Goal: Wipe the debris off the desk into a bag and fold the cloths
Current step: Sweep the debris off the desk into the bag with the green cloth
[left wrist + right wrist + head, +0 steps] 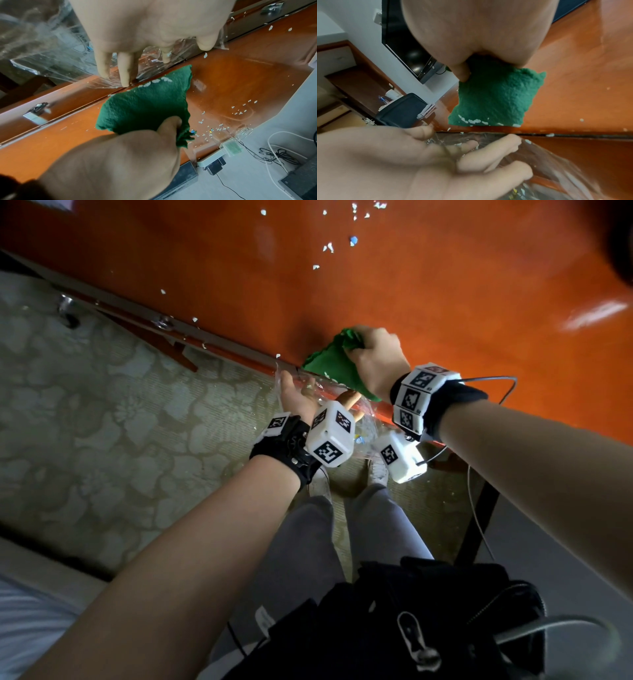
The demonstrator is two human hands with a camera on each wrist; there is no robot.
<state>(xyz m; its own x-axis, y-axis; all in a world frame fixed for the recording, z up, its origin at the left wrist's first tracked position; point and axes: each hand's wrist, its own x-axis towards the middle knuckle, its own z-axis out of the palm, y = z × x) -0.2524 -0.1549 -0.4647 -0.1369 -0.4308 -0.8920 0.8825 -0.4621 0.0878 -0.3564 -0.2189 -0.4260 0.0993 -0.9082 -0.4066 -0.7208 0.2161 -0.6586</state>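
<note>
My right hand [373, 354] grips a bunched green cloth [329, 368] on the orange desk [445, 285], its lower edge at the desk's near edge. White crumbs [154, 81] cling along that edge of the green cloth [142, 105]. Just below the desk edge my left hand [301, 398] lies palm up and holds the mouth of a clear plastic bag [368, 428], its fingers [488, 147] inside the plastic. A few scraps lie in the bag [556, 162]. More paper debris [329, 247] is scattered farther back on the desk.
Metal drawer handles [164, 321] stick out of the desk front. Patterned carpet [102, 422] lies below, with my legs and shoes beside the desk. A power strip with cables [214, 155] sits past the desk's far edge, and a black tray [402, 111] stands at its end.
</note>
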